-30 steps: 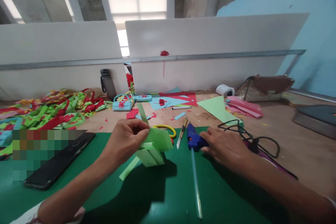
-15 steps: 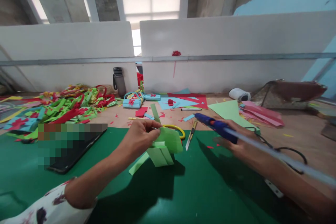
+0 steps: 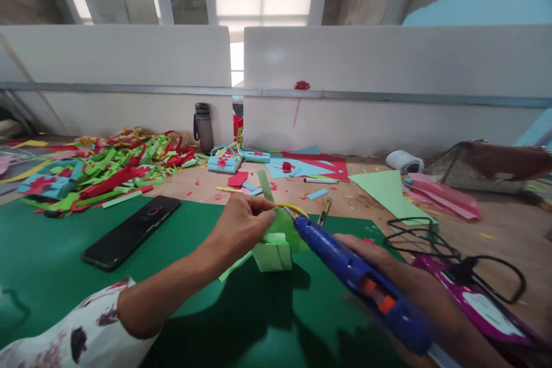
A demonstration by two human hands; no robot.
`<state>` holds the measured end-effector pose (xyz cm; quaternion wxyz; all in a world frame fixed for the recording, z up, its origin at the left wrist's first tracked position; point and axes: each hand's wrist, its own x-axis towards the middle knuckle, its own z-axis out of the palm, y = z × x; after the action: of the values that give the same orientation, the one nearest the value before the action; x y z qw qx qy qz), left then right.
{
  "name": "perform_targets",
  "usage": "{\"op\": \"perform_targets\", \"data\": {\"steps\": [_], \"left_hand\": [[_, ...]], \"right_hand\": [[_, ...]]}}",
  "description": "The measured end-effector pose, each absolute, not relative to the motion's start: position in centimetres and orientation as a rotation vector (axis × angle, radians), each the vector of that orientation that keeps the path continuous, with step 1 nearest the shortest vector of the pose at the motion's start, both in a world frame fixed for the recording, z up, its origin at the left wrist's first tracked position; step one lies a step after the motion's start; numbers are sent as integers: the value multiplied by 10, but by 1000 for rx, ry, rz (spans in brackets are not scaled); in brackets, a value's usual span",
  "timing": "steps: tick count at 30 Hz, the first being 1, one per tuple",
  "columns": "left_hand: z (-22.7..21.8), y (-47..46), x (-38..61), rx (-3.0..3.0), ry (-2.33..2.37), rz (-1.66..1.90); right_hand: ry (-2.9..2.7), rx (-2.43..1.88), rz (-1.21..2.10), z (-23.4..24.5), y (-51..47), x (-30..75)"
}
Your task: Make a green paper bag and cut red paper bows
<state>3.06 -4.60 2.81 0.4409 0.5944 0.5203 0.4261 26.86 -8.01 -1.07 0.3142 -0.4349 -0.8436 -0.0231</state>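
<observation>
Between its thumb and fingers my left hand (image 3: 244, 221) pinches a small folded light-green paper piece (image 3: 272, 256), box-like with a raised flap and a narrow strip. My right hand (image 3: 388, 276) is wrapped around a blue hot glue gun (image 3: 357, 276) with an orange part in its side and a glue stick at its rear. The gun's metal nozzle points at the raised green flap, close to my left fingertips; whether it touches, I cannot tell. Behind the paper, yellow scissors handles (image 3: 295, 209) show partly. A yellow utility knife (image 3: 325, 211) lies just beyond the gun's tip.
A black phone (image 3: 131, 233) lies on the green mat (image 3: 198, 310). Paper scraps (image 3: 125, 164) are heaped at the left, near a grey bottle (image 3: 203, 129). A purple power strip (image 3: 483, 299) with black cable is at right; a handbag (image 3: 478, 167) sits behind it.
My right hand has brought the glue gun left and inward, its nozzle now by the green flap. My left hand still holds the paper. The view has shifted slightly.
</observation>
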Motion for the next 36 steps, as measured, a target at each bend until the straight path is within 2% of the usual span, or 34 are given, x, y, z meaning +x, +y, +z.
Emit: {"op": "perform_targets", "data": {"steps": [3,10,36], "left_hand": [[29,-47,31,1515,1311,1048],[31,-49,32,1558,1313,1044],[31,-49,31,1596,1319,1029]], "right_hand": [[-2235,-964,-6,-12,-80,263],[-2121,-1034,143,-13,-81,249],[-2162,-966,24,-11,-82,246]]}}
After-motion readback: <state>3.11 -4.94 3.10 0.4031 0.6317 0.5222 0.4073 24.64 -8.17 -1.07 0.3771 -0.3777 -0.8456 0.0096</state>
